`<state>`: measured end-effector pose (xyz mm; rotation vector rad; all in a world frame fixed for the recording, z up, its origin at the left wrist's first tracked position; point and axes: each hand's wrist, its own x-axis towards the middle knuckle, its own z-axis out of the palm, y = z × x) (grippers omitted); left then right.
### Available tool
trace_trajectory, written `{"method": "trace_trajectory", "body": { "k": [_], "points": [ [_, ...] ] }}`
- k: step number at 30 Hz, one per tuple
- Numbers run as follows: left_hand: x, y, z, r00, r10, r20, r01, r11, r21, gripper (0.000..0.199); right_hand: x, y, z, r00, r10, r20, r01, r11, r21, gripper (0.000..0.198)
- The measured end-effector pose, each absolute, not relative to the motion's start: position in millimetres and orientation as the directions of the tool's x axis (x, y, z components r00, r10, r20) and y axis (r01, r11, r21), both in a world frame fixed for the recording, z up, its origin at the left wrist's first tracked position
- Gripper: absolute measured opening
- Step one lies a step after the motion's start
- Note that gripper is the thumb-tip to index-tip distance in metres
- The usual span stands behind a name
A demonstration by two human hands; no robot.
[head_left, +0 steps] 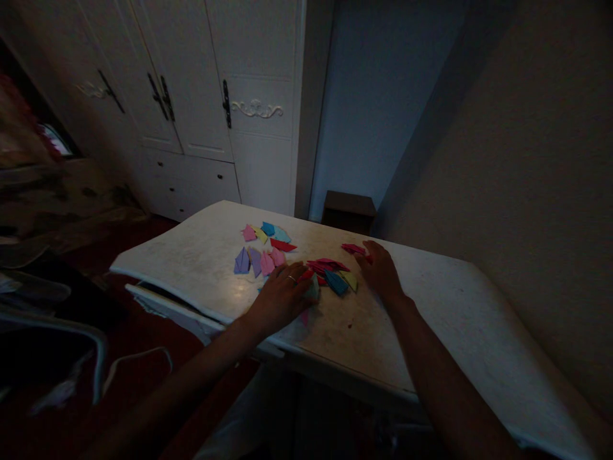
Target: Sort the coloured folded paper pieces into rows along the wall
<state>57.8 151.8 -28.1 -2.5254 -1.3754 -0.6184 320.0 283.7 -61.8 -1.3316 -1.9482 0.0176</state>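
Folded paper pieces in several colours lie on a white table point(412, 345). My left hand point(282, 297), wearing a ring, is low over them, its fingers curled around a red folded paper point(305, 275). Beside its fingertips is a pale green folded paper point(313, 289). My right hand point(382, 273) has thumb and forefinger at a dark pink folded paper point(353, 248), which it appears to pinch. Between the hands lie more dark pink papers point(328, 264), a blue one point(336, 282) and a yellow one point(350, 280).
Left of my hands are purple papers point(242, 261), pink ones point(267, 262), a red one point(283, 245) and light blue ones point(281, 234). An open drawer point(177, 310) juts from the table's front. Behind stand a white wardrobe point(268, 160) and a brown cabinet point(348, 203).
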Motion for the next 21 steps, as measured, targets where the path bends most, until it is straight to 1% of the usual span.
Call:
{"method": "trace_trajectory", "body": {
  "k": [3, 6, 11, 14, 17, 19, 21],
  "points": [
    [51.6, 158.2, -28.8, 0.375, 0.818, 0.436, 0.901, -0.432, 0.036, 0.042, 331.8, 288.0, -68.6, -0.192, 0.873, 0.449, 0.852, 0.375, -0.365, 0.051],
    [41.6, 165.4, -28.8, 0.295, 0.851, 0.433, 0.937, -0.347, 0.043, 0.048, 328.3, 280.9, -64.2, -0.277, 0.896, 0.348, 0.864, 0.390, -0.317, 0.046],
    [23.2, 175.0, -33.5, 0.247, 0.860, 0.447, 0.954, -0.298, 0.045, 0.048, 313.6, 259.1, -39.2, -0.341, 0.905, 0.257, 0.867, 0.408, -0.286, 0.037],
    [19.0, 176.8, -35.1, 0.229, 0.865, 0.446, 0.953, -0.292, 0.076, 0.046, 313.3, 247.4, -31.6, -0.286, 0.929, 0.236, 0.910, 0.340, -0.237, 0.031],
    [19.8, 176.7, -33.8, 0.237, 0.857, 0.458, 0.938, -0.325, 0.123, 0.042, 318.4, 235.3, -32.1, -0.207, 0.947, 0.246, 0.947, 0.257, -0.193, 0.025],
    [20.8, 176.5, -32.5, 0.258, 0.841, 0.476, 0.919, -0.365, 0.146, 0.042, 321.5, 226.0, -33.7, -0.194, 0.945, 0.262, 0.954, 0.244, -0.173, 0.022],
    [20.8, 176.6, -31.8, 0.281, 0.822, 0.495, 0.902, -0.403, 0.157, 0.042, 322.7, 217.2, -34.8, -0.216, 0.935, 0.282, 0.948, 0.270, -0.170, 0.023]
  ]
}}
